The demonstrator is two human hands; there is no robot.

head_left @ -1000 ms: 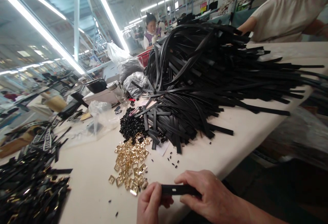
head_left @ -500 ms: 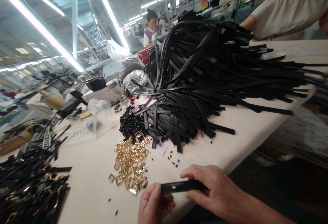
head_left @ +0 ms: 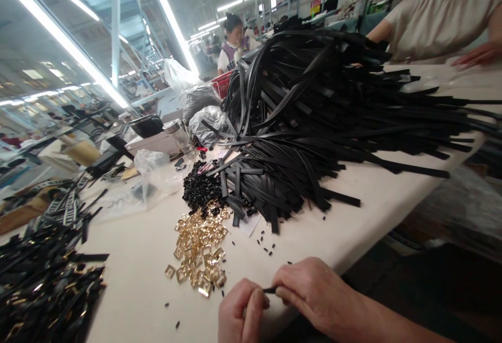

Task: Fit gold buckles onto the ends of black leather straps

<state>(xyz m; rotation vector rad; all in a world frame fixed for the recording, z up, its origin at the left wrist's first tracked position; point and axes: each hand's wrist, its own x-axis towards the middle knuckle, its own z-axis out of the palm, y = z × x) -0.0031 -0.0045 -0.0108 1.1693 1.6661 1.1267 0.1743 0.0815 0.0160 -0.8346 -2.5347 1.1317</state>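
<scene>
My left hand (head_left: 241, 311) and my right hand (head_left: 314, 293) meet at the table's near edge, both pinched on a black strap (head_left: 270, 290). Only a short bit of the strap shows between the fingers; the rest is hidden under my right hand. Just left of my hands lies a heap of gold buckles (head_left: 200, 251). Behind the buckles sits a small heap of black loops (head_left: 200, 189), and beyond it a big pile of black straps (head_left: 321, 113) spreads over the white table (head_left: 368, 212).
A dark heap of finished straps with buckles (head_left: 43, 285) fills the near left. Clear plastic bags (head_left: 155, 175) and a bottle (head_left: 180, 136) stand at the back left. A person in a light shirt (head_left: 439, 19) sits at the far right, one hand on the table.
The strap was held out flat between both hands; now my hands have closed together and cover nearly all of it. The other person's hand has come onto the table at the far right.
</scene>
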